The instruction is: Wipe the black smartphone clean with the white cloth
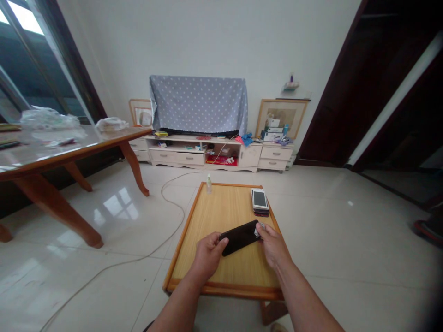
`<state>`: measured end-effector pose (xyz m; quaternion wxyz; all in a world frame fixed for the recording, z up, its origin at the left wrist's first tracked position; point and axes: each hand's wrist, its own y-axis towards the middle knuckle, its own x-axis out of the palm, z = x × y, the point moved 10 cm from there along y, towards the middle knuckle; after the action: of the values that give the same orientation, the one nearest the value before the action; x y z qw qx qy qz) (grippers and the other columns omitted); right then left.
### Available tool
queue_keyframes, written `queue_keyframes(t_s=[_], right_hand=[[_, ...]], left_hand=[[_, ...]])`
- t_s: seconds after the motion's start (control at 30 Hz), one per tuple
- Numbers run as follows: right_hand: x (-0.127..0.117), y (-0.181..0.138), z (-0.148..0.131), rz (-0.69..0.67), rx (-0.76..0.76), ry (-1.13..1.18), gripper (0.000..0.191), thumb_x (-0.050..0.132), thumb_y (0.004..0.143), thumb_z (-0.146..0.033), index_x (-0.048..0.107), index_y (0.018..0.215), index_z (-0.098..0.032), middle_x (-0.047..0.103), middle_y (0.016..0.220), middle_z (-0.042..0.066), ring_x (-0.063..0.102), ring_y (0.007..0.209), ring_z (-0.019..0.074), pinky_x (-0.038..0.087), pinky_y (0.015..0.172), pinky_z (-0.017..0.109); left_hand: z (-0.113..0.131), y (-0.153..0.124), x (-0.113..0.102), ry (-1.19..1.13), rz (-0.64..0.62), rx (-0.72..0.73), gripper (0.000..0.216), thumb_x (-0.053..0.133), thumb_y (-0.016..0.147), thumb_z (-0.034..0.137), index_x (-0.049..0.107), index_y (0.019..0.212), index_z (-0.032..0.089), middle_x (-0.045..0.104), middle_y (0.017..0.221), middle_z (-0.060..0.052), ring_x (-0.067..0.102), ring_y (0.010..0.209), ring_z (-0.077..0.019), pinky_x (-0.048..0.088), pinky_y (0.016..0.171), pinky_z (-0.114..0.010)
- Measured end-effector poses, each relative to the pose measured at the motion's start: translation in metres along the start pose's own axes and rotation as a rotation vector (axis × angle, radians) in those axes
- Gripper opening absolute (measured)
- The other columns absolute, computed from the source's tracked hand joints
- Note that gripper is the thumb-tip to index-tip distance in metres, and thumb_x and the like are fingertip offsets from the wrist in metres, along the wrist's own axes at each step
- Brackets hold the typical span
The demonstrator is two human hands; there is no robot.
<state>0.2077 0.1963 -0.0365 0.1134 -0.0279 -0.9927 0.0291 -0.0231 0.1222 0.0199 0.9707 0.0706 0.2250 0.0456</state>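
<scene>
A black smartphone (240, 238) is held above the small wooden table, tilted with its right end higher. Its left end is gripped by my left hand (209, 252), thumb lying on the dark face. At the other end, my right hand (273, 244) is closed on a small crumpled whitish cloth or tissue (257, 230), pressed against the phone; the fingers behind are hidden. Beyond the right hand lies a stack of phones (260, 200), a white-framed one on top. A small clear bottle (208, 184) with a pale green top stands upright at the far left corner.
The small table (224, 216) has a raised wooden rim. A cable (148, 255) runs across the tiled floor on the left. A larger table (79, 151) with plastic bags stands at left. Against the wall is a low white cabinet (162, 157) beneath a polka-dot cloth (199, 103).
</scene>
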Motion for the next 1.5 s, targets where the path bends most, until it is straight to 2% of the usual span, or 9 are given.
queue_keyframes(t_s=[0.13,0.27,0.43,0.53,0.63,0.73,0.97,1.27,1.5], right_hand=[[0.001,-0.006,0.010,-0.010,0.044,-0.024,0.061,0.073,0.072,-0.064,0.071,0.113,-0.018,0.073,0.111,0.008,0.066,0.098,0.0258,0.050,0.078,0.033],[0.005,-0.019,0.002,-0.023,0.003,-0.032,0.065,0.068,0.075,-0.066,0.069,0.122,-0.020,0.071,0.120,0.008,0.064,0.106,0.0263,0.049,0.086,0.036],[0.010,-0.044,-0.011,-0.009,-0.014,-0.047,0.066,0.063,0.080,-0.066,0.065,0.128,-0.021,0.069,0.123,0.009,0.062,0.112,0.0277,0.049,0.088,0.038],[0.014,-0.059,-0.019,-0.028,-0.068,-0.058,0.062,0.063,0.081,-0.065,0.068,0.125,-0.022,0.067,0.127,0.009,0.059,0.119,0.0285,0.046,0.097,0.040],[0.016,-0.068,-0.020,-0.028,-0.153,-0.077,0.060,0.066,0.079,-0.064,0.071,0.121,-0.021,0.066,0.130,0.009,0.055,0.126,0.0294,0.037,0.110,0.042],[0.015,-0.074,-0.009,-0.010,-0.184,-0.101,0.061,0.066,0.079,-0.064,0.070,0.122,-0.020,0.066,0.129,0.010,0.055,0.126,0.0303,0.034,0.113,0.043],[0.013,-0.093,0.004,0.014,-0.195,-0.153,0.062,0.066,0.074,-0.068,0.074,0.114,-0.021,0.068,0.126,0.009,0.056,0.126,0.0320,0.039,0.110,0.040],[0.021,-0.104,-0.005,-0.010,-0.201,-0.193,0.060,0.061,0.073,-0.068,0.076,0.107,-0.021,0.071,0.119,0.008,0.056,0.125,0.0325,0.037,0.111,0.041],[0.022,-0.108,-0.009,0.003,-0.194,-0.212,0.057,0.063,0.070,-0.065,0.077,0.104,-0.022,0.073,0.115,0.008,0.061,0.118,0.0335,0.042,0.106,0.043]], left_hand=[[0.008,-0.009,-0.010,0.216,0.087,0.065,0.031,0.052,0.091,0.044,0.070,0.090,0.020,0.068,0.077,-0.001,0.061,0.075,-0.0161,0.042,0.069,-0.027],[0.019,-0.021,-0.013,0.355,0.117,0.132,0.031,0.049,0.093,0.043,0.070,0.098,0.022,0.071,0.085,-0.003,0.063,0.082,-0.0186,0.043,0.077,-0.031],[0.030,-0.040,-0.016,0.346,0.121,0.189,0.033,0.044,0.097,0.044,0.068,0.102,0.021,0.071,0.091,-0.006,0.064,0.087,-0.0205,0.044,0.080,-0.032],[0.033,-0.054,-0.022,0.340,0.132,0.183,0.032,0.043,0.097,0.045,0.067,0.102,0.023,0.071,0.093,-0.006,0.064,0.089,-0.0217,0.046,0.081,-0.033],[0.028,-0.067,-0.026,0.301,0.132,0.163,0.033,0.043,0.096,0.046,0.067,0.103,0.024,0.071,0.095,-0.006,0.065,0.091,-0.0220,0.048,0.080,-0.032],[0.018,-0.078,-0.028,0.294,0.121,0.132,0.032,0.043,0.095,0.046,0.067,0.101,0.025,0.072,0.095,-0.005,0.066,0.091,-0.0216,0.049,0.080,-0.031],[0.001,-0.093,-0.021,0.321,0.014,0.066,0.031,0.040,0.094,0.041,0.066,0.097,0.024,0.073,0.094,-0.004,0.068,0.091,-0.0190,0.049,0.081,-0.027],[-0.008,-0.095,-0.026,0.346,0.035,0.035,0.029,0.041,0.093,0.035,0.066,0.101,0.023,0.073,0.103,-0.007,0.068,0.102,-0.0204,0.048,0.090,-0.029],[-0.013,-0.097,-0.029,0.353,0.057,0.122,0.030,0.041,0.094,0.037,0.066,0.101,0.023,0.072,0.100,-0.007,0.068,0.098,-0.0210,0.049,0.087,-0.030]])
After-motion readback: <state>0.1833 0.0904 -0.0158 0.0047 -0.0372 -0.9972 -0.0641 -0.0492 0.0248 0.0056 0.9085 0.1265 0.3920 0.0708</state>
